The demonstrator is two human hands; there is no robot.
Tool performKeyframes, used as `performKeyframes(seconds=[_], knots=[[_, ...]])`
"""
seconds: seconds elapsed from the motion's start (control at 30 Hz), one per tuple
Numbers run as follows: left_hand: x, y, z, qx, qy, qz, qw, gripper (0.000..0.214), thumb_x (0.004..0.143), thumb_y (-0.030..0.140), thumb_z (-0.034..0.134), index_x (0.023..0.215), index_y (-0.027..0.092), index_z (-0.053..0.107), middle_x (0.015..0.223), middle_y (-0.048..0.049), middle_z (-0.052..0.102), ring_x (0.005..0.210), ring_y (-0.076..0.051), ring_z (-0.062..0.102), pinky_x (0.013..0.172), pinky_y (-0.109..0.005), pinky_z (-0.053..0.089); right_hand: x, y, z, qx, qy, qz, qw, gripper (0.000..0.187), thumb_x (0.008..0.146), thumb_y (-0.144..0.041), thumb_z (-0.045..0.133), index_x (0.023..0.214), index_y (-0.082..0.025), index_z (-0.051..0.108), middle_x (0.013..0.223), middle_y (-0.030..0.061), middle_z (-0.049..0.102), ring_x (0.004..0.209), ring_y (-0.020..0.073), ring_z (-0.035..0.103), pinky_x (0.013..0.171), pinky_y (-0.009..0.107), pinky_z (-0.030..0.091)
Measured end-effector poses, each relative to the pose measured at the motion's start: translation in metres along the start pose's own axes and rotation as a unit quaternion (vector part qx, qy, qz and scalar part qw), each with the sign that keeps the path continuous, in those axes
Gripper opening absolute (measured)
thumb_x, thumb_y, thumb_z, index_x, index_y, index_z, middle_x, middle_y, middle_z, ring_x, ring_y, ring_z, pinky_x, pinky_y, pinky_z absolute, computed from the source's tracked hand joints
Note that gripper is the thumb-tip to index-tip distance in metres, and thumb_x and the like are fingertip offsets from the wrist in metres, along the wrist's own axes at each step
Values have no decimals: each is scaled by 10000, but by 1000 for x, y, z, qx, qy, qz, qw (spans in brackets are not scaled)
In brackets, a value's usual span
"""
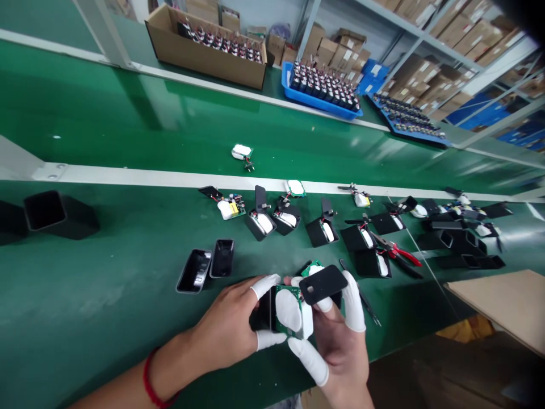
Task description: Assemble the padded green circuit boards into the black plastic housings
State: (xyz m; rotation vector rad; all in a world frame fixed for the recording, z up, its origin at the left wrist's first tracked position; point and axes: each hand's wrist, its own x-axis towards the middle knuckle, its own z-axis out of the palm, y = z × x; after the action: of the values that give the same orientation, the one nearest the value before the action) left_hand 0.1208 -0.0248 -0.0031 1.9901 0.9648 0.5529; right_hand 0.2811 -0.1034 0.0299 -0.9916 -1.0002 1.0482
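Observation:
My left hand (232, 326), with white finger cots, grips a black plastic shell (263, 311) at the near edge of the green bench. My right hand (338, 341), also in finger cots, holds a green circuit board with a white battery (290, 309) against that shell and pinches a flat black cover plate (324, 284) between thumb and finger. Both hands meet over the same assembly. Two empty black shells (206, 268) lie just left of my left hand.
Several half-built black units with white batteries (272, 218) line the bench behind. Red-handled cutters (400, 253) and tweezers (361, 295) lie right. A black bin (59, 215) stands left. A cardboard box (204, 42) and blue trays (319, 85) sit beyond the belt.

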Motion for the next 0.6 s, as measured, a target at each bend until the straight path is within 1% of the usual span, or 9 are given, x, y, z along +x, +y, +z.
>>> performKeyframes(seconds=[0.07,0.17,0.23,0.33,0.37,0.43,0.53,0.57,0.6], knots=[[0,1,1,17,13,20,1000,706,763,386,791,1368,90,577,1309,-95,634,1011,-224,689,913,-350,583,-1,0,-7,-34,-13,13,999,912,897,-99,676,1586,-463,201,1480,-9,505,1368,172,496,1184,372,364],[0,4,0,26,38,45,998,668,744,324,800,1332,78,600,1227,-88,673,817,-176,687,810,-313,605,-2,-3,-14,-74,-30,39,996,898,911,-68,641,1578,-467,192,1441,5,545,1286,128,568,1098,258,443],[0,4,1,28,45,50,997,667,751,351,804,1325,77,604,1198,-85,684,804,-171,681,829,-308,601,-3,-4,-15,-101,-39,46,993,893,914,-60,636,1571,-479,200,1444,-11,543,1282,104,566,1055,196,460],[-1,-2,6,21,58,60,996,695,753,393,809,1367,168,572,1226,-38,672,809,-155,669,930,-320,571,-6,-2,-14,-111,-24,78,990,837,918,-131,668,1546,-491,248,1467,-50,517,1314,68,528,1005,117,461],[-2,-4,7,14,64,66,996,703,759,404,807,1384,212,548,1243,-13,664,814,-146,664,968,-317,553,-8,0,-15,-114,-18,81,990,811,920,-158,678,1542,-481,269,1479,-50,503,1331,71,508,1020,120,453],[-3,-8,10,3,73,71,995,702,785,421,789,1408,273,502,1266,24,649,834,-130,658,1024,-305,518,-12,6,-16,-132,-11,73,988,788,927,-185,677,1550,-455,277,1501,-20,470,1352,114,487,1073,203,451],[-3,-8,11,1,75,70,995,723,772,391,801,1414,303,479,1283,50,640,865,-122,662,1033,-291,512,-16,12,-19,-165,2,75,983,766,916,-212,692,1556,-416,323,1543,33,396,1414,211,409,1166,464,323],[-2,-6,10,3,73,68,995,725,760,365,808,1408,298,489,1280,51,643,865,-122,664,1026,-291,517,-17,12,-20,-176,6,80,981,753,904,-221,705,1547,-406,359,1555,34,376,1436,227,371,1170,495,274],[-2,-5,8,3,72,66,995,718,749,340,813,1398,276,511,1272,40,650,861,-127,669,1015,-294,526,-16,12,-20,-178,6,79,981,751,897,-219,712,1540,-409,377,1562,26,366,1448,224,345,1172,482,270]])
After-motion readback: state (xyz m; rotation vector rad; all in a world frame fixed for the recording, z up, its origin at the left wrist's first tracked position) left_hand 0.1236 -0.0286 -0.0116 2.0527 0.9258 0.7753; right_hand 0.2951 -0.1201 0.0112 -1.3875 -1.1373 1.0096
